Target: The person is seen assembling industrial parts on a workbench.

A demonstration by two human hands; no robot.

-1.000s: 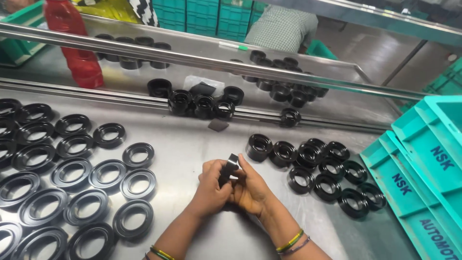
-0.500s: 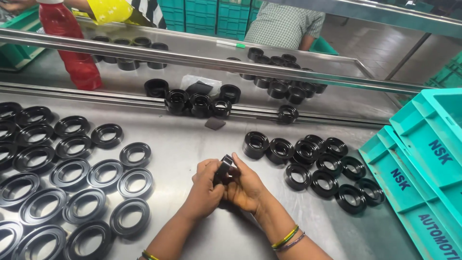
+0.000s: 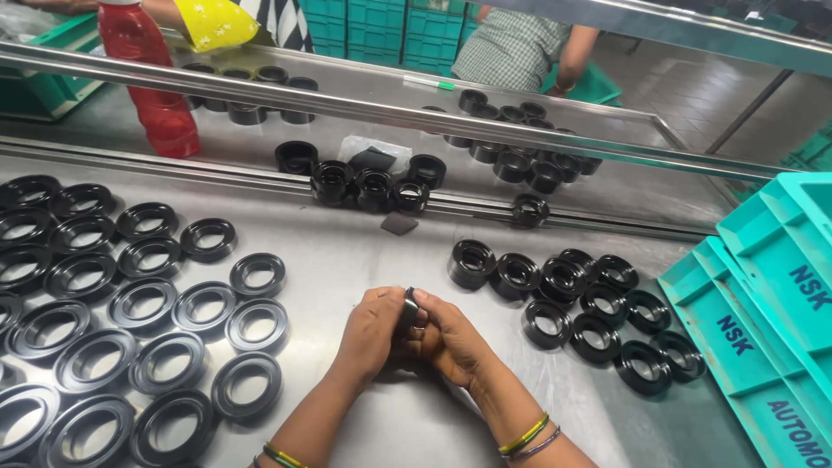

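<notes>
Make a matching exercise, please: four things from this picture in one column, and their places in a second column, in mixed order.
Things:
1. black ring
2. red bottle
3. teal trays
4. flat black rings

Places:
A. at the right edge of the table
B. laid out in rows on the left of the table
C. between the left hand and the right hand
D. far left, behind the steel rail

Pairs: 1-C, 2-D, 3-A, 4-B
</notes>
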